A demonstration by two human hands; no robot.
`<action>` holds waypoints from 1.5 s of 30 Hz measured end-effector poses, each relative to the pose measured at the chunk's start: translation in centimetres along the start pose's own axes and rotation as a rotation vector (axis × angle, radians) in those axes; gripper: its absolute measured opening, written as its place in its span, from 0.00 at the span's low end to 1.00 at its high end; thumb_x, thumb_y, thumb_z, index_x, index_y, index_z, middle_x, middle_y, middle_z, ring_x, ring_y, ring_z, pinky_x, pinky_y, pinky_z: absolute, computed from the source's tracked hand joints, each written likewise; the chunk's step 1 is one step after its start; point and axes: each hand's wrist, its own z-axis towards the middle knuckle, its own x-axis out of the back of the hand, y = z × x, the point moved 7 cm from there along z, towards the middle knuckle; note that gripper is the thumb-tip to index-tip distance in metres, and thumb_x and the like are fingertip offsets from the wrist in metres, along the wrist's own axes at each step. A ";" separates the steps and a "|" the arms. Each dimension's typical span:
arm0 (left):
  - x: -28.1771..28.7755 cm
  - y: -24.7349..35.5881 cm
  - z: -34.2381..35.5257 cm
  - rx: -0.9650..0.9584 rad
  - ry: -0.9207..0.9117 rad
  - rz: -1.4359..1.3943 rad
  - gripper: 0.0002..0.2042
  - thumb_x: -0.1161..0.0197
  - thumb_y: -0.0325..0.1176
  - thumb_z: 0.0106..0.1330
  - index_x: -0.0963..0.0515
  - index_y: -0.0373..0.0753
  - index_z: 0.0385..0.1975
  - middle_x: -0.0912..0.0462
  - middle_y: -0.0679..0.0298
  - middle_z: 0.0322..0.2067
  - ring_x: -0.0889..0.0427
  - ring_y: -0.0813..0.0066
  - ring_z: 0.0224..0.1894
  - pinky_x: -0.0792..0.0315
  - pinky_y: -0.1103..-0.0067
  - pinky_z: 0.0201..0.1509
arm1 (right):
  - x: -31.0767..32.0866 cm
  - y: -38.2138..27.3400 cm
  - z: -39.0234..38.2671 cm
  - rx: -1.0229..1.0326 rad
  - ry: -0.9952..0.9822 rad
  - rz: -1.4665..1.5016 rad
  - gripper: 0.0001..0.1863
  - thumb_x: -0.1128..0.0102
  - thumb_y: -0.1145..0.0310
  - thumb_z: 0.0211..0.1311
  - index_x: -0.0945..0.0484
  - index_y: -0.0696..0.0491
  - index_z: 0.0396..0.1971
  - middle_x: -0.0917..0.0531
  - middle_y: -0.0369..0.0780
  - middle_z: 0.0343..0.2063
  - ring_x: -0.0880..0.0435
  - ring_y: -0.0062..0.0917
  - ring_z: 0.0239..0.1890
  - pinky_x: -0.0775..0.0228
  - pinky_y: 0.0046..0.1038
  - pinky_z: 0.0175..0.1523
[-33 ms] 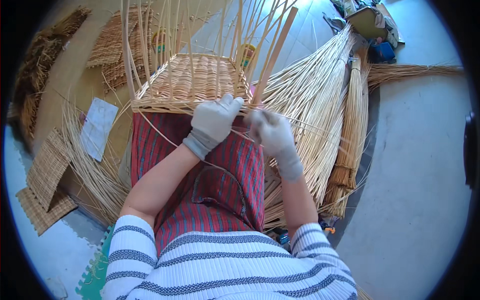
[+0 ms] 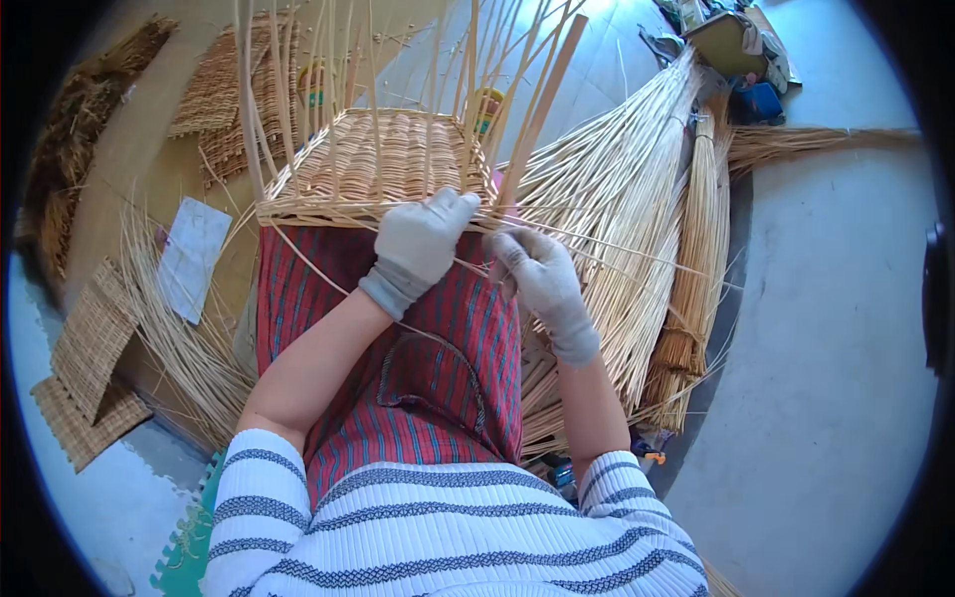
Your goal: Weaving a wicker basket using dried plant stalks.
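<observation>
A half-woven wicker basket (image 2: 383,159) rests on my lap over a red striped cloth (image 2: 418,338), its tall stakes (image 2: 249,109) standing upright around the woven base. My left hand (image 2: 423,239), in a white glove, is closed on the near edge of the basket close to its right corner. Just right of it, my gloved right hand (image 2: 545,279) has its fingers curled in, pinching a thin wicker strand (image 2: 470,266) below that corner. A flat, wider stake (image 2: 545,109) rises at the corner. The left fingertips are partly hidden against the weave.
Large bundles of pale wicker rods (image 2: 617,189) lie to the right, beside a browner tied bundle (image 2: 701,249). On the left are loose strands (image 2: 184,338), a white sheet (image 2: 194,259) and woven mats (image 2: 95,338). A blue container (image 2: 761,102) stands at the far right.
My right hand, smeared by motion before, now shows sharply and has shifted slightly down at the corner. The strands to its right have settled. My left hand keeps its hold on the basket edge.
</observation>
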 end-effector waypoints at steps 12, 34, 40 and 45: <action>-1.1 3.0 0.5 0.056 -0.217 0.336 0.28 0.41 0.30 0.62 0.29 0.56 0.65 0.27 0.62 0.34 0.20 0.63 0.32 0.24 0.68 0.35 | 3.1 -11.2 5.8 0.754 0.415 -0.331 0.49 0.29 0.71 0.58 0.46 0.43 0.77 0.17 0.47 0.54 0.13 0.33 0.48 0.21 0.37 0.52; -4.9 2.0 2.7 0.406 -0.374 -0.798 0.16 0.42 0.18 0.69 0.32 0.30 0.56 0.21 0.58 0.43 0.19 0.74 0.48 0.22 0.77 0.54 | 7.7 -2.5 9.2 0.708 -0.001 -0.883 0.48 0.18 0.58 0.43 0.30 0.42 0.69 0.26 0.43 0.64 0.27 0.42 0.65 0.33 0.37 0.68; -3.3 1.7 3.1 0.579 -0.332 -0.975 0.14 0.36 0.22 0.65 0.28 0.34 0.49 0.23 0.58 0.34 0.19 0.73 0.37 0.23 0.76 0.44 | 4.3 -2.9 13.7 0.767 -0.024 -0.555 0.62 0.18 0.64 0.34 0.43 0.47 0.75 0.34 0.48 0.69 0.37 0.45 0.72 0.42 0.39 0.76; 5.4 -3.1 3.3 0.496 -0.212 -0.689 0.14 0.32 0.29 0.65 0.26 0.34 0.46 0.22 0.66 0.36 0.21 0.79 0.39 0.23 0.80 0.44 | 3.1 -5.1 9.9 0.813 0.101 -0.724 0.61 0.17 0.57 0.33 0.41 0.51 0.73 0.31 0.48 0.68 0.37 0.42 0.73 0.53 0.44 0.78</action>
